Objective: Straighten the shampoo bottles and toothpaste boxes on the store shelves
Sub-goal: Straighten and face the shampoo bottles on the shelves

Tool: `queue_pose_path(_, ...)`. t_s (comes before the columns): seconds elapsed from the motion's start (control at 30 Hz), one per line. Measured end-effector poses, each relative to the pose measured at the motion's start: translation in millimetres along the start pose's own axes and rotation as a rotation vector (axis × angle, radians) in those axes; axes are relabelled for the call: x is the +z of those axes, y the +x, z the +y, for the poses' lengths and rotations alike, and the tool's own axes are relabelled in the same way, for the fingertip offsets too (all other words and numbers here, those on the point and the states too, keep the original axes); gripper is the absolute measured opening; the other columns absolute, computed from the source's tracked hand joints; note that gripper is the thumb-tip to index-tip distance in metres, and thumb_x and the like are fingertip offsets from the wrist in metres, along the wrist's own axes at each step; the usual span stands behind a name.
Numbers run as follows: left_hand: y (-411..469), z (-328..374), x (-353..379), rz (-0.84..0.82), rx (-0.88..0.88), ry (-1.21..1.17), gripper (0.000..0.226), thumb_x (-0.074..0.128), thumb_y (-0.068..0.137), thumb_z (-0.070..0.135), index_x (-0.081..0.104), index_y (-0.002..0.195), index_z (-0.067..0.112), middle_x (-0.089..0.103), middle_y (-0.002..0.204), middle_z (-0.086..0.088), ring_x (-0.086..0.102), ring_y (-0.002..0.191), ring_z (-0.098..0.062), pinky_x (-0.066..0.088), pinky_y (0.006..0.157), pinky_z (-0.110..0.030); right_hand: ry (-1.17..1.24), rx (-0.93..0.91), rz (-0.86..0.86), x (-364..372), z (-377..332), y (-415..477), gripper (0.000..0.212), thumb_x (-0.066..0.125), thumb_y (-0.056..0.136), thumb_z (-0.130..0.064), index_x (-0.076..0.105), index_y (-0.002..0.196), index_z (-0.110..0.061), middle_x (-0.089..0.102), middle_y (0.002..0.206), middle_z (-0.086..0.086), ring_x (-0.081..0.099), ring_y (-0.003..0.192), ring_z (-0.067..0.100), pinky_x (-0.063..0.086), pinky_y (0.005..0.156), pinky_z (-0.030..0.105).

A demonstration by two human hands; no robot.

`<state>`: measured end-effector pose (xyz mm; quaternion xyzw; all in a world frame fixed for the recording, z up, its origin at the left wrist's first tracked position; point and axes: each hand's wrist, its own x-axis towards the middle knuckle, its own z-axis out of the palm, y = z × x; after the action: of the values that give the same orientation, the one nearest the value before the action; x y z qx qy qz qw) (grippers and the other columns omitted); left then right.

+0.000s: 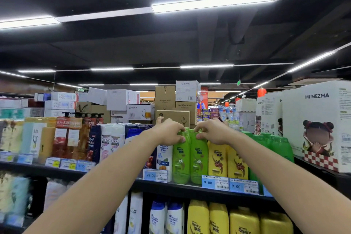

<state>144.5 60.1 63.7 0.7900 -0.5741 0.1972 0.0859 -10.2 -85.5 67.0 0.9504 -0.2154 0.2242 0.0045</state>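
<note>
Grip from above suits twisting labels forward: the left hand clasps the left green bottle by its top, the right hand the right green bottle, both upright at the shelf's front edge, just beside the yellow bottles.

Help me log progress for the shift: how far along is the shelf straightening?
Looks done: the yellow bottles stand upright, labels forward. In hand: the left hand grips the top of the left green bottle, the right hand the right green bottle, both standing on the shelf. Probably left: the far green bottles, partly hidden by the right arm. No toothpaste boxes are recognisable here.
</note>
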Motion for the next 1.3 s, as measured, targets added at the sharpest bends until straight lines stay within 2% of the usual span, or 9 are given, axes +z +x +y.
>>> queue_pose_path(0.1, 1.5, -1.6, 3.0, 0.013, -0.007, -0.012, 0.05, 0.054, 0.097, 0.051, 0.052, 0.141, 0.029, 0.066, 0.127, 0.001, 0.043, 0.135, -0.026, 0.01, 0.118, -0.058, -0.015, 0.002, -0.008, -1.8, 3.3, 0.6, 0.032, 0.056, 0.096, -0.052, 0.059, 0.127, -0.043, 0.067, 0.116, -0.012, 0.037, 0.124, 0.02, 0.025, 0.11, 0.058)
queue_pose_path(0.23, 6.2, -4.6, 6.2, 0.022, 0.019, -0.011, 0.053, 0.055, 0.096, 0.052, 0.052, 0.143, 0.029, 0.063, 0.134, 0.002, 0.045, 0.135, -0.026, 0.017, 0.117, -0.053, 0.017, -0.006, -0.025, 0.2, 6.9, 2.2, 0.031, 0.059, 0.091, -0.058, 0.06, 0.121, -0.049, 0.068, 0.111, -0.015, 0.051, 0.119, 0.02, 0.035, 0.107, 0.056)
queue_pose_path(0.37, 3.7, -12.8, 7.5, 0.052, 0.063, -0.052, 0.055, 0.049, 0.098, 0.053, 0.046, 0.146, 0.028, 0.06, 0.138, -0.002, 0.048, 0.132, -0.027, 0.029, 0.114, -0.05, 0.065, -0.01, -0.015, 1.3, 2.6, 2.9, 0.05, 0.06, 0.088, -0.063, 0.058, 0.132, -0.038, 0.066, 0.118, -0.005, 0.053, 0.119, 0.023, 0.044, 0.104, 0.053)
queue_pose_path(0.43, -2.5, -21.0, 4.8, 0.154, 0.064, -0.117, 0.046, 0.048, 0.101, 0.047, 0.052, 0.141, 0.024, 0.063, 0.133, -0.002, 0.054, 0.124, -0.024, 0.041, 0.107, -0.048, 0.08, -0.03, 0.076, 2.0, -2.1, 3.9, 0.058, 0.055, 0.085, -0.069, 0.057, 0.133, -0.036, 0.066, 0.114, -0.01, 0.056, 0.115, 0.02, 0.045, 0.103, 0.053)
queue_pose_path(0.53, -14.4, -35.4, -0.5, 0.385, 0.038, -0.143, 0.027, 0.053, 0.1, 0.035, 0.065, 0.119, 0.019, 0.069, 0.115, 0.0, 0.06, 0.104, -0.016, 0.051, 0.094, -0.04, 0.087, -0.073, 0.21, 2.7, -14.4, 10.4, 0.046, 0.055, 0.089, -0.064, 0.062, 0.125, -0.036, 0.068, 0.11, -0.013, 0.059, 0.112, 0.017, 0.044, 0.103, 0.055)
queue_pose_path(0.6, -23.8, -44.2, -4.1, 0.473, -0.001, -0.158, 0.016, 0.056, 0.099, 0.027, 0.067, 0.105, 0.017, 0.07, 0.105, 0.0, 0.06, 0.093, -0.015, 0.052, 0.087, -0.035, 0.085, -0.128, 0.235, 4.1, -27.8, 15.3, 0.039, 0.055, 0.09, -0.063, 0.066, 0.117, -0.036, 0.07, 0.109, -0.014, 0.058, 0.113, 0.018, 0.044, 0.102, 0.056)
queue_pose_path(0.73, -45.1, -53.5, -11.2, 0.488, -0.068, -0.08, 0.012, 0.057, 0.098, 0.024, 0.066, 0.096, 0.016, 0.068, 0.095, 0.0, 0.06, 0.084, -0.014, 0.054, 0.081, -0.035, 0.034, -0.192, 0.222, 7.3, -60.1, 22.4, 0.028, 0.057, 0.094, -0.055, 0.068, 0.113, -0.037, 0.07, 0.114, -0.013, 0.052, 0.119, 0.019, 0.035, 0.108, 0.057)
queue_pose_path(1.03, -83.6, -81.6, -12.2, 0.465, -0.199, 0.057, 0.009, 0.061, 0.097, 0.026, 0.065, 0.096, 0.018, 0.068, 0.093, 0.003, 0.06, 0.085, -0.012, 0.051, 0.081, -0.028, 0.007, -0.199, 0.123, 23.5, -97.5, 34.5, 0.036, 0.056, 0.096, -0.05, 0.063, 0.126, -0.032, 0.066, 0.124, -0.001, 0.043, 0.129, 0.029, 0.024, 0.112, 0.058)
queue_pose_path(1.3, -78.4, -110.3, -10.8, 0.486, -0.151, 0.018, 0.006, 0.062, 0.096, 0.026, 0.061, 0.099, 0.02, 0.069, 0.092, 0.003, 0.064, 0.085, -0.015, 0.056, 0.079, -0.032, -0.069, -0.099, 0.002, 27.8, -104.4, 44.4, 0.042, 0.06, 0.092, -0.054, 0.061, 0.128, -0.033, 0.065, 0.128, -0.002, 0.05, 0.127, 0.029, 0.027, 0.112, 0.06)
